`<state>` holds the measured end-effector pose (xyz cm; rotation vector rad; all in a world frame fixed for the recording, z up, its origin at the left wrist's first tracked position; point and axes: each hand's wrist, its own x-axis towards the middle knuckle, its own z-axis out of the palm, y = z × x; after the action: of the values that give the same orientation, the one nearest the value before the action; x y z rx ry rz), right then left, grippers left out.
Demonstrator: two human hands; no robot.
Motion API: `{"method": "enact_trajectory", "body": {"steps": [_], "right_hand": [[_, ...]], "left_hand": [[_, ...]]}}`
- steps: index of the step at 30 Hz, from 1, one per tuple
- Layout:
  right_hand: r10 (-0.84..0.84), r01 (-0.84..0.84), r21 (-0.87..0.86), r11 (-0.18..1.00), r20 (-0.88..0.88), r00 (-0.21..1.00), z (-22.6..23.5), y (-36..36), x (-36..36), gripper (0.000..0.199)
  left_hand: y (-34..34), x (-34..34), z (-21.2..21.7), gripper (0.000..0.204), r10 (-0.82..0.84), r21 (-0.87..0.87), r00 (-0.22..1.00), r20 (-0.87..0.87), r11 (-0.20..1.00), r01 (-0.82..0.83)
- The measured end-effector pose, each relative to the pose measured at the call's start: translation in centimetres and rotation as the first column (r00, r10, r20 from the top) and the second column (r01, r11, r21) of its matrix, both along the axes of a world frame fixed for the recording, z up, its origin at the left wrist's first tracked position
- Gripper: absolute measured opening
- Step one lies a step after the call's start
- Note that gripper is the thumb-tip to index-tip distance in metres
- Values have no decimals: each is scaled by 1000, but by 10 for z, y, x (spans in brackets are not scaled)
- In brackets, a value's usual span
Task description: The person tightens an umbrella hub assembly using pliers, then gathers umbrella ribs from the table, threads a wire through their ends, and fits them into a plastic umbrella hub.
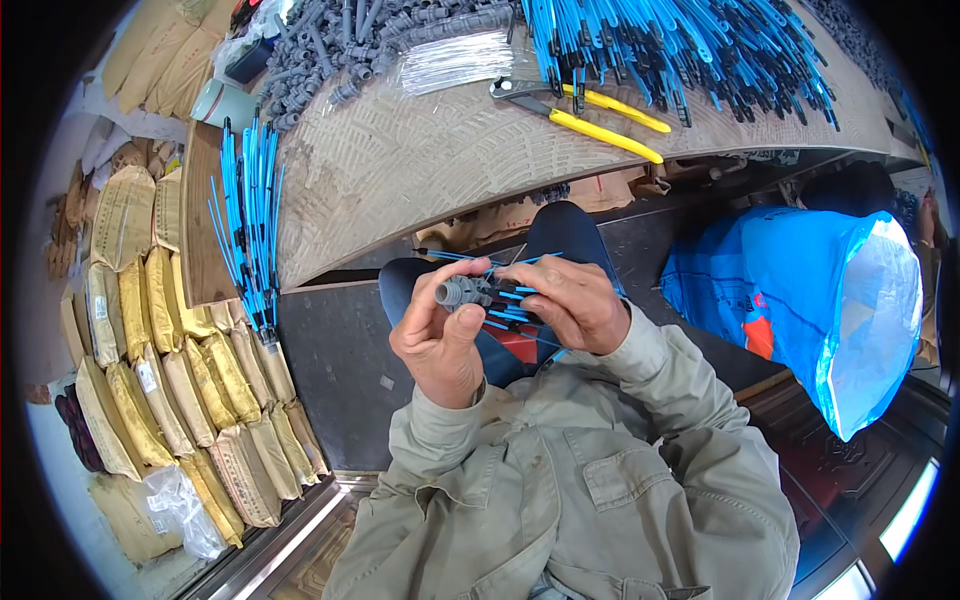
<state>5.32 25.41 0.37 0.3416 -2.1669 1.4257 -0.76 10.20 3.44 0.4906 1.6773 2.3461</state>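
Note:
Above my lap, my left hand (pixel 438 350) grips a grey ribbed plastic pipe fitting (pixel 458 291) between thumb and fingers, its round end turned to the left. Close against it, my right hand (pixel 585 302) is closed around several thin blue stems with black ends (pixel 512 313). The stems fan out between the two hands, and some stick out beyond the fingers. How they meet the fitting is hidden by my fingertips. Beyond my hands is the work table (pixel 390 170), with a pile of similar grey fittings (pixel 330 50) at the back left.
Blue stems lie heaped (pixel 690 50) at the back right and bundled (pixel 250 220) at the table's left edge. Yellow-handled pliers (pixel 605 135) lie beside a stack of thin silvery wires (pixel 455 62). A big blue sack (pixel 770 290) stands right; brown packets (pixel 190 380) are stacked left.

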Motion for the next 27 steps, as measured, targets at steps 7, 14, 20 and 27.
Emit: {"method": "enact_trajectory", "body": {"steps": [7,14,20,27], "right_hand": [[96,-95,9,995,-75,993,-5,13,-15,31],[174,-175,151,973,17,985,6,21,-12,37],[-45,66,193,979,-115,992,6,5,2,47],[10,1,52,999,-221,975,-5,8,-1,52]], "left_hand": [[-2,-2,-4,52,-37,-54,997,-63,998,34],[2,-2,-2,52,-6,-87,992,-127,996,-5],[8,1,1,43,-38,-125,972,-230,992,10],[6,0,8,50,-96,-185,981,-167,981,64]]}}
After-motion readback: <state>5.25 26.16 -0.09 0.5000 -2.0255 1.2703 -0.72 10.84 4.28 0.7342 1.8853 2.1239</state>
